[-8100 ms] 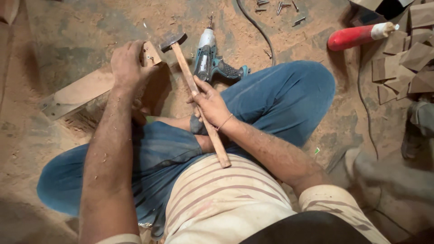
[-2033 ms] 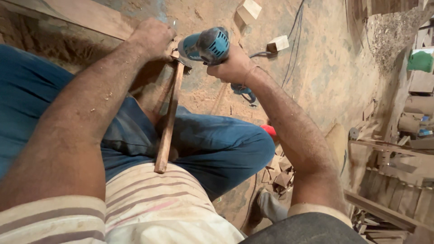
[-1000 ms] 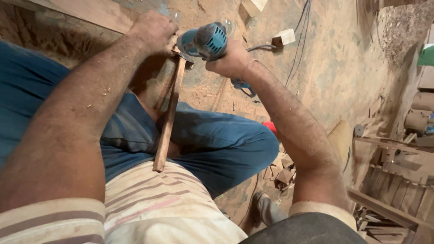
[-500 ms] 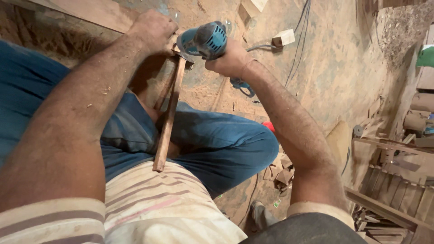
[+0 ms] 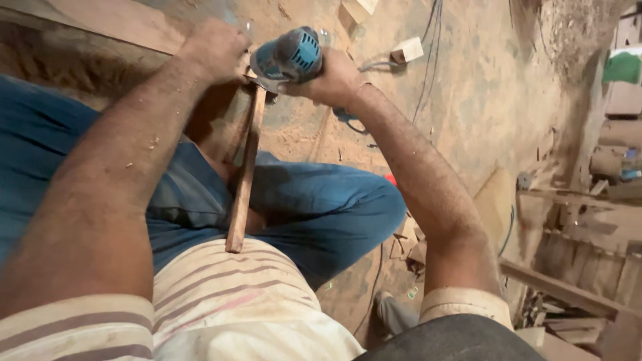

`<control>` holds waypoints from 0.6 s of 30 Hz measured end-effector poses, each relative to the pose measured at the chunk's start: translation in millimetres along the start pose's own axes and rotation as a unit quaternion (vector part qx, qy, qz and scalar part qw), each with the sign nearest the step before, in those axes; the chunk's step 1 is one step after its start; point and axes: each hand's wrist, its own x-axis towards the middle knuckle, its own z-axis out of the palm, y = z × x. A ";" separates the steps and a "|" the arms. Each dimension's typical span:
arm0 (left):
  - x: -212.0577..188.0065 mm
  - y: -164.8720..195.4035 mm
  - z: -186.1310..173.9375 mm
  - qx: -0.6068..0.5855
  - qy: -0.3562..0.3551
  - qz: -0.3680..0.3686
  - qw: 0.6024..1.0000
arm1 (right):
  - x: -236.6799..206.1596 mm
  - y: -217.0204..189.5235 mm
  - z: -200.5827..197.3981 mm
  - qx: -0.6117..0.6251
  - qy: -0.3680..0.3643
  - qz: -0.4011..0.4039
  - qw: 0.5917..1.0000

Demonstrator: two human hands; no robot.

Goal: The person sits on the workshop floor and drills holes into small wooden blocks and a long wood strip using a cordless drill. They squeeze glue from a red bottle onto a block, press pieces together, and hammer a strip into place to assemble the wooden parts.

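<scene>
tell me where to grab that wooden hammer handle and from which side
Grip the hammer handle around its bare middle, coming from above or from the person's right. It slopes from the lap up toward the blue power tool; the left hand and right hand crowd its top end.

A dusty floor (image 5: 468, 100) is being covered by sawdust and lit by warm, even light. Thin cables (image 5: 428, 73) are being trailed across it past a small wooden block (image 5: 409, 49). Timber frames (image 5: 575, 267) and offcuts (image 5: 408, 244) are being kept along the right, beneath a green container (image 5: 622, 67).
</scene>
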 end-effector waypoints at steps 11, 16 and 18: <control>5.5 0.8 6.2 0.050 -0.019 0.005 0.999 | 10.7 8.5 5.4 -0.079 0.078 -0.096 0.989; 2.0 2.1 -2.6 0.034 -0.021 0.010 0.999 | 3.8 -10.4 1.3 -0.040 0.037 0.038 0.998; 1.7 1.3 -2.1 0.027 -0.020 0.011 0.999 | 1.3 -9.9 1.1 -0.018 0.026 0.069 0.997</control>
